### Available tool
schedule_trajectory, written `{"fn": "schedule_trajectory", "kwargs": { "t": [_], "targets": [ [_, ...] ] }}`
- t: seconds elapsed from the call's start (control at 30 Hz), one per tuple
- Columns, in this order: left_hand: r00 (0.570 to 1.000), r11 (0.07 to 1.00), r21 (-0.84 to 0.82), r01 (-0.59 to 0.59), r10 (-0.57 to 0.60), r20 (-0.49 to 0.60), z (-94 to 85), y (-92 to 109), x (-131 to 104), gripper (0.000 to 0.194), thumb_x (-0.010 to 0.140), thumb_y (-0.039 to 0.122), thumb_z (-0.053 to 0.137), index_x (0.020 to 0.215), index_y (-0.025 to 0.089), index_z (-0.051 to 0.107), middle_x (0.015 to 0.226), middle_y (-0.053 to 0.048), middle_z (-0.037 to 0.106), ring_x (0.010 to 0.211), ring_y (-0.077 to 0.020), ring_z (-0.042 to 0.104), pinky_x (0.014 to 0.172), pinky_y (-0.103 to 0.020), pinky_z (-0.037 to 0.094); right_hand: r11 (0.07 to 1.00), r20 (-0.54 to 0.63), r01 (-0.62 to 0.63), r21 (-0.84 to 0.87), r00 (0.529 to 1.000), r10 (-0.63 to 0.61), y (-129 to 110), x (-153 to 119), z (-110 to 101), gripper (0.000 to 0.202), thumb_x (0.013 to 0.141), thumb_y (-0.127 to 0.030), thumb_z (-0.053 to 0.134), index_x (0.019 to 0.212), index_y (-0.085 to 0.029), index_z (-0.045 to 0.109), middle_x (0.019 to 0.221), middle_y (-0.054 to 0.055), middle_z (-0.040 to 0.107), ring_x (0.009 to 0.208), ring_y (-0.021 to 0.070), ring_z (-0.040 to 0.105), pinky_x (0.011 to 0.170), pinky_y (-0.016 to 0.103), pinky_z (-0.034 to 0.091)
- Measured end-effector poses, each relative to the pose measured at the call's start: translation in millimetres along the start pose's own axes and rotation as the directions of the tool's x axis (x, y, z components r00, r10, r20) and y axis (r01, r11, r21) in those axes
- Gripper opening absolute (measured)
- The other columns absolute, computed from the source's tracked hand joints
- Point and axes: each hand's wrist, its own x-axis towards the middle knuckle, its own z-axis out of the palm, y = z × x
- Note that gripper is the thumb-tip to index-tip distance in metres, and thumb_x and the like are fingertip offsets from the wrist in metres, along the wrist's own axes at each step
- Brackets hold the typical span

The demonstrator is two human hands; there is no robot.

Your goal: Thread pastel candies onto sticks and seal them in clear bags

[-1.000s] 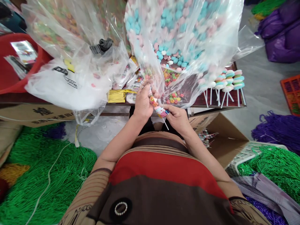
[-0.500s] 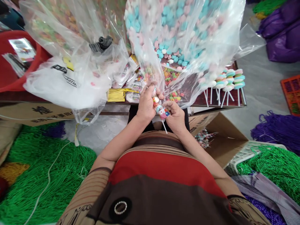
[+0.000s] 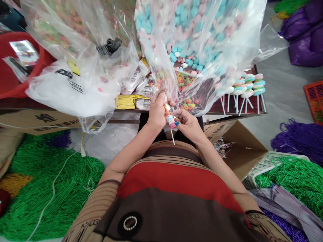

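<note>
Head view: a wrapped pop (image 3: 171, 120) slants between 2 bare hands in front of a counter (image 3: 15, 103), its upper end within the left grip (image 3: 156, 113) and its lower end against the fingertips of the right grip (image 3: 188, 124). The white stick (image 3: 172, 137) points down toward the person's waist.

The left grip is curled around the pop's upper part, the fingers largely closed. The right grip pinches the lower wrapper between thumb and fingertips, its other fingers loosely bent.

The pop is long and lumpy, in shiny printed film of pink, blue and white, with orange and white showing higher up. Beyond it, a thin, creased, clear bag (image 3: 219, 40) bulges with rounded pink, blue and white marshmallows (image 3: 190, 63); small ring-shaped candies (image 3: 188, 103) in red, yellow and green show near its mouth. Flat, glossy packets (image 3: 147, 90) and a bundle of thin yellow strips (image 3: 125, 102) lie to the left of the hands. At the counter's right end, stacks (image 3: 248, 85) of soft, rounded discs on smooth white sticks lean together.
</note>
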Motion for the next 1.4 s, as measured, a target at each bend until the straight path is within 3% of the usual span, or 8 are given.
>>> {"fn": "schedule_trajectory", "kwargs": {
  "t": [0.2, 0.33, 0.53, 0.73, 1.03, 1.2, 1.3, 1.4],
  "targets": [
    [0.995, 0.993, 0.066, -0.094, 0.092, 0.03, -2.7, -7.3, 1.7, 0.007, 0.099, 0.027, 0.056, 0.096, 0.024, 0.062, 0.063, 0.006, 0.059, 0.071, -0.0127, 0.07, 0.082, -0.028, 0.055, 0.972, -0.016, -0.165, 0.169, 0.985, 0.17, -5.7, -5.2, 9.6, 0.044, 0.065, -0.036, 0.091, 0.097, -0.025, 0.063, 0.079, -0.005, 0.073, 0.066, 0.0118, 0.066, 0.067, 0.027, 0.056],
    [0.99, 0.985, 0.106, -0.137, 0.133, 0.048, -5.0, -8.8, 4.4, 0.006, 0.097, 0.031, 0.059, 0.097, 0.026, 0.062, 0.064, 0.005, 0.061, 0.077, -0.0156, 0.073, 0.085, -0.03, 0.055, 0.9, 0.009, -0.265, 0.346, 0.96, 0.279, -3.9, -5.7, 12.0, 0.052, 0.061, -0.034, 0.092, 0.1, -0.025, 0.058, 0.076, -0.007, 0.071, 0.059, 0.0108, 0.067, 0.058, 0.025, 0.058],
    [0.991, 0.992, 0.035, -0.123, 0.121, 0.06, -2.3, -9.3, -2.5, 0.008, 0.095, 0.032, 0.059, 0.092, 0.026, 0.06, 0.059, 0.007, 0.055, 0.062, -0.0136, 0.069, 0.067, -0.026, 0.053, 0.886, -0.078, -0.212, 0.413, 0.961, 0.266, 1.4, -2.4, 14.7, 0.055, 0.061, -0.032, 0.09, 0.104, -0.025, 0.056, 0.074, -0.009, 0.067, 0.051, 0.0074, 0.061, 0.046, 0.021, 0.053],
    [0.993, 0.996, 0.023, -0.088, 0.086, 0.079, 3.3, -8.4, -12.9, 0.012, 0.091, 0.038, 0.068, 0.089, 0.027, 0.063, 0.063, 0.005, 0.057, 0.071, -0.0131, 0.07, 0.065, -0.023, 0.052, 0.923, -0.139, -0.141, 0.357, 0.97, 0.202, -0.5, 0.9, 18.6, 0.055, 0.065, -0.035, 0.088, 0.109, -0.027, 0.057, 0.072, -0.009, 0.066, 0.055, 0.0105, 0.065, 0.05, 0.023, 0.056],
    [0.998, 1.0, -0.006, -0.018, 0.018, 0.053, 5.0, 18.4, -9.9, 0.038, 0.099, 0.058, 0.05, 0.107, 0.026, 0.069, 0.068, 0.0, 0.066, 0.076, -0.0167, 0.073, 0.063, -0.025, 0.054, 0.907, -0.01, -0.148, 0.395, 0.986, 0.165, -4.2, 0.4, 8.6, 0.059, 0.062, -0.04, 0.092, 0.114, -0.025, 0.068, 0.078, -0.005, 0.07, 0.06, 0.0111, 0.066, 0.052, 0.023, 0.056],
    [0.989, 0.999, -0.038, -0.03, 0.035, 0.143, 5.5, 21.2, -18.7, 0.037, 0.098, 0.057, 0.054, 0.109, 0.026, 0.071, 0.073, -0.001, 0.072, 0.076, -0.0174, 0.074, 0.062, -0.026, 0.054, 0.915, -0.068, -0.136, 0.38, 0.982, 0.174, -2.8, -0.7, 9.0, 0.054, 0.062, -0.041, 0.091, 0.109, -0.025, 0.068, 0.069, -0.007, 0.063, 0.051, 0.0074, 0.054, 0.041, 0.019, 0.04],
    [0.989, 1.0, -0.005, -0.026, 0.026, 0.143, 6.3, 21.7, -19.5, 0.036, 0.098, 0.057, 0.055, 0.102, 0.025, 0.071, 0.074, -0.001, 0.073, 0.078, -0.0173, 0.074, 0.063, -0.026, 0.054, 0.92, -0.124, -0.141, 0.367, 0.972, 0.198, -2.0, -1.3, 11.2, 0.047, 0.062, -0.04, 0.09, 0.099, -0.023, 0.066, 0.063, -0.01, 0.056, 0.042, 0.0032, 0.037, 0.037, 0.017, 0.023],
    [0.99, 1.0, 0.025, -0.016, 0.013, 0.143, 8.1, 25.9, -18.0, 0.038, 0.102, 0.055, 0.046, 0.104, 0.027, 0.071, 0.083, -0.002, 0.075, 0.087, -0.0165, 0.075, 0.067, -0.025, 0.056, 0.929, -0.147, -0.138, 0.344, 0.969, 0.199, -1.4, -1.9, 11.6, 0.042, 0.062, -0.04, 0.089, 0.09, -0.022, 0.064, 0.058, -0.011, 0.05, 0.041, 0.0027, 0.028, 0.038, 0.018, 0.018]
  ]
}}
